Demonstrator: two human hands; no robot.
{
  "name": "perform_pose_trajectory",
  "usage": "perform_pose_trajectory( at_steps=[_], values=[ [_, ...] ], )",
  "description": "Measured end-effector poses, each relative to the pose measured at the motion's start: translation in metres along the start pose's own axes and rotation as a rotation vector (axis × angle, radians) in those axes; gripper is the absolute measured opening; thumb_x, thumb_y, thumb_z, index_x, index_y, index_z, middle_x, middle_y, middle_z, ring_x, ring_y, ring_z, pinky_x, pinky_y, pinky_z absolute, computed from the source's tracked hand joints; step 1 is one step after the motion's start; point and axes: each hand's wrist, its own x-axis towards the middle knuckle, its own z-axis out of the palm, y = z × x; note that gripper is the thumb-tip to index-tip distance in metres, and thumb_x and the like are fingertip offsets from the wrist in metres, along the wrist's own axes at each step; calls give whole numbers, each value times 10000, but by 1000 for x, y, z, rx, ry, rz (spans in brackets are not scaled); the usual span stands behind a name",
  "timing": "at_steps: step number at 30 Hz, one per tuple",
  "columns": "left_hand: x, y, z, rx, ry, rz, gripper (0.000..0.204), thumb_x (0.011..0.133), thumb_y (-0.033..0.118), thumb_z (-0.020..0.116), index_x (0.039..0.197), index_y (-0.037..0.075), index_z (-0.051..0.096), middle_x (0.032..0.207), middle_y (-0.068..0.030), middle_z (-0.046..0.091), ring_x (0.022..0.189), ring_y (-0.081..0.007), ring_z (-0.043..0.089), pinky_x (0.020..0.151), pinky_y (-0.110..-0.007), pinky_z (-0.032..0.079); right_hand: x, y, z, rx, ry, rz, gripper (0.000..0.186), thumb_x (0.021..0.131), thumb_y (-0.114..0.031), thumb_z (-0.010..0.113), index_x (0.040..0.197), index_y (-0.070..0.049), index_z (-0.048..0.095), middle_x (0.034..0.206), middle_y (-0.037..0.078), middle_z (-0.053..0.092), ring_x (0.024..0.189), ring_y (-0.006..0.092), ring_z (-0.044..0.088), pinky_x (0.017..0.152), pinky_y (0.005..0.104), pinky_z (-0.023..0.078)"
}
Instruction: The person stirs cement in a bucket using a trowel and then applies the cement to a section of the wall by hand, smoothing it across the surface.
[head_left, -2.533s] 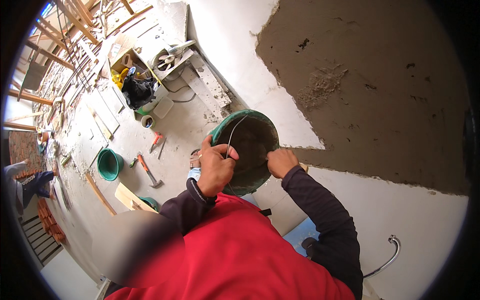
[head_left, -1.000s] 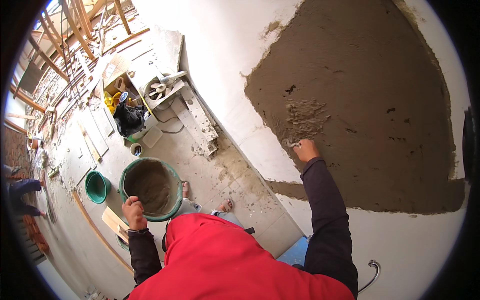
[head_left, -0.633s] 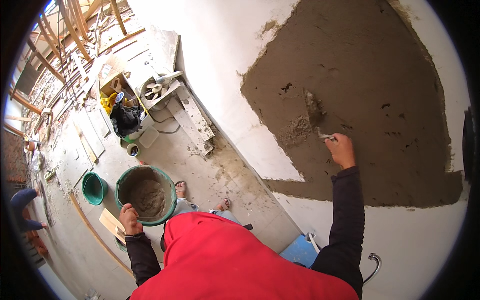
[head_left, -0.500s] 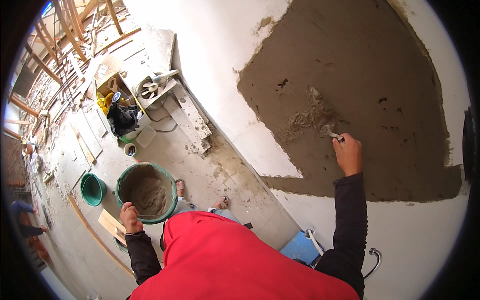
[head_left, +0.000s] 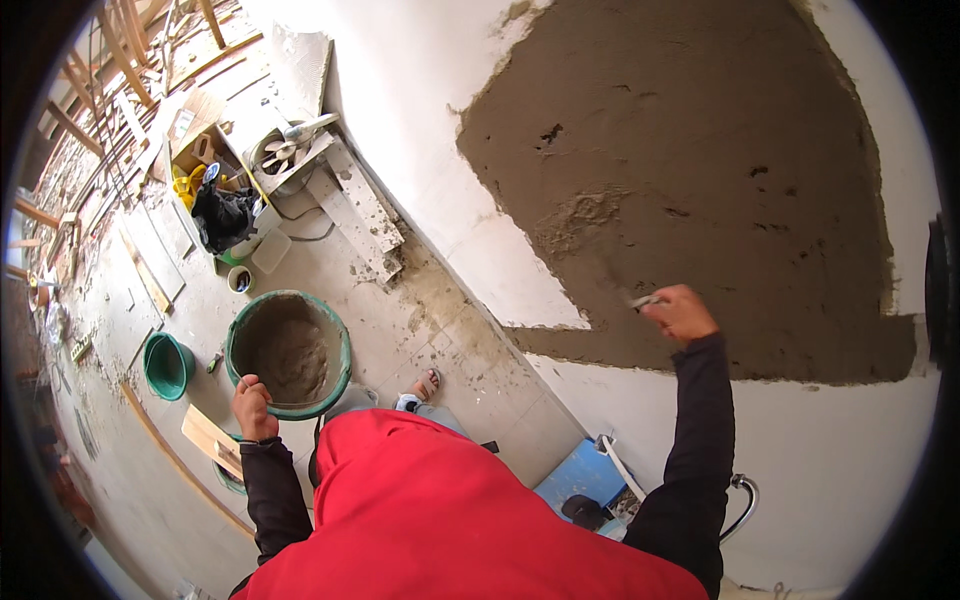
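Observation:
My left hand (head_left: 255,408) is closed on the near-left rim of a green bucket (head_left: 346,352). Wet grey mortar (head_left: 292,358) lies in the bucket. In my right hand (head_left: 684,314) is a trowel (head_left: 647,301), gripped by its handle. Its blade is blurred and hard to make out against the grey mortar patch (head_left: 720,200) on the white wall (head_left: 420,130). A rough, raised smear of mortar (head_left: 585,212) sits on the patch, up and left of the trowel. Small dark pits dot the patch.
A smaller green bucket (head_left: 168,366) stands left of mine, near a long wooden strip (head_left: 185,462). A box of tools (head_left: 220,205), a fan (head_left: 285,155) and mortar-stained boards (head_left: 360,205) lie along the wall's foot. A blue object (head_left: 590,472) and curved metal pipe (head_left: 742,508) are at lower right.
My right hand has moved down and slightly left with the trowel. The thick mortar streak above it is now spread flatter. My left hand still holds the bucket, and the view has shifted slightly.

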Motion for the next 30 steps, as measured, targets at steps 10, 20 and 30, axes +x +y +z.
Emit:
perform_pose_trajectory(
  at_steps=[10, 20, 30],
  values=[
    [-9, -19, -26, -36, 44, 77, 296, 649, -124, 470, 876, 32, 577, 766, 8, 501, 635, -105, 468, 559, -226, 329, 31, 45, 50, -397, 202, -455, 312, 786, -293, 671, 852, 11, 652, 814, 231, 618, 792, 405, 608, 678, 464, 469],
    [-28, -7, -46, -83, 141, -57, 332, 641, -96, 488, 917, 75, 559, 722, 28, 449, 635, -104, 414, 565, -246, 294, 147, 60, 142, -332, 264, -106, 319, 750, -273, 697, 854, 28, 670, 848, 271, 629, 824, 426, 612, 723, 479, 487],
    [-18, -26, -56, -84, 122, 31, 350, 640, -48, 498, 981, 18, 544, 723, 6, 490, 612, -97, 418, 580, -218, 300, 8, 28, 6, -272, 464, -190, 290, 783, -244, 681, 816, 39, 630, 782, 246, 604, 765, 433, 597, 666, 471, 470]
  ],
)
